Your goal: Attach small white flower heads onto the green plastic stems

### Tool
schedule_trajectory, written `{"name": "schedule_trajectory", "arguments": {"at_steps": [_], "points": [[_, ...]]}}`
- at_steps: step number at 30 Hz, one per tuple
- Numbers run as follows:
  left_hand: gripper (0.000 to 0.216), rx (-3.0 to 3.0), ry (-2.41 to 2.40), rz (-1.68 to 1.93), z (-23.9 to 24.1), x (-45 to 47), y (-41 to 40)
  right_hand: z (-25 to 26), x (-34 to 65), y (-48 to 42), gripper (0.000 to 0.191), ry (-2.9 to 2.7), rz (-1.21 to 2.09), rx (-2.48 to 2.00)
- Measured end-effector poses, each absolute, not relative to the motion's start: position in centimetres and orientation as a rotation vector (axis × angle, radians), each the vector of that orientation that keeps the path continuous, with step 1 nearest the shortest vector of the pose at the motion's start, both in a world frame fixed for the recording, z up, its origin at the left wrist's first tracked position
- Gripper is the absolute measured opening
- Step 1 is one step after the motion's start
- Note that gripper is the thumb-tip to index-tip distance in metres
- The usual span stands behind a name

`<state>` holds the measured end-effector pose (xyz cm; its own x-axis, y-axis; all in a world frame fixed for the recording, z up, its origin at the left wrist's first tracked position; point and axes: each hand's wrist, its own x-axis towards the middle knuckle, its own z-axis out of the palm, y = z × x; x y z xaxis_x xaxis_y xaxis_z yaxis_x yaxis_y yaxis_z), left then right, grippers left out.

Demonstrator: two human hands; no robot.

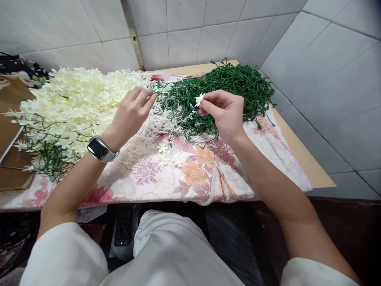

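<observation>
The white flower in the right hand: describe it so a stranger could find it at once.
Start at the green stem pile at the far right of the floral cloth. Just in front, the right hand pinches one small white flower at its fingertips. Unlike the loose blossoms on the cloth, it is held up.

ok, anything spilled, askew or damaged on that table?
Nothing damaged. A few loose white flower heads lie scattered on the floral tablecloth, apart from the cream flower pile and the green plastic stem heap. The right hand pinches one small white flower; the left hand pinches a thin green stem.
</observation>
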<state>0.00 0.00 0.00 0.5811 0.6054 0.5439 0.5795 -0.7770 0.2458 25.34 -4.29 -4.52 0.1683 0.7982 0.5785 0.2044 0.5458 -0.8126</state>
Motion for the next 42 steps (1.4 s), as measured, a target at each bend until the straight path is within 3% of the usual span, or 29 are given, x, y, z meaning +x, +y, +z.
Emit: {"name": "schedule_trajectory", "arguments": {"at_steps": [8,14,18,24,32,40,42], "points": [[0.034,2.619,1.217,0.902,1.5,-3.0,0.4,-4.8,24.7,-4.4,0.010,-1.335,0.620,-0.929],[0.020,2.728,1.120,1.049,1.0,-2.6,-1.7,-4.4,23.5,-6.0,0.004,-1.530,0.831,-0.879],[0.015,2.659,1.027,0.988,0.6,-2.2,-4.0,-4.0,22.6,-7.5,0.001,-1.576,0.796,-0.827],[0.027,2.197,0.721,0.656,0.1,-2.1,-6.5,-3.3,21.7,-9.3,0.001,-1.781,1.006,-0.610],[0.031,1.776,0.728,0.678,-1.4,-2.4,-7.9,-3.6,21.0,-10.0,0.005,-1.587,1.189,-0.683],[0.041,1.418,0.645,0.681,-1.2,-2.5,-8.7,-2.9,20.5,-10.8,0.010,-1.621,0.841,-0.732],[0.033,1.291,0.631,0.680,-1.4,-2.2,-8.6,-2.9,20.5,-10.8,0.013,-1.630,0.795,-0.726]]}}
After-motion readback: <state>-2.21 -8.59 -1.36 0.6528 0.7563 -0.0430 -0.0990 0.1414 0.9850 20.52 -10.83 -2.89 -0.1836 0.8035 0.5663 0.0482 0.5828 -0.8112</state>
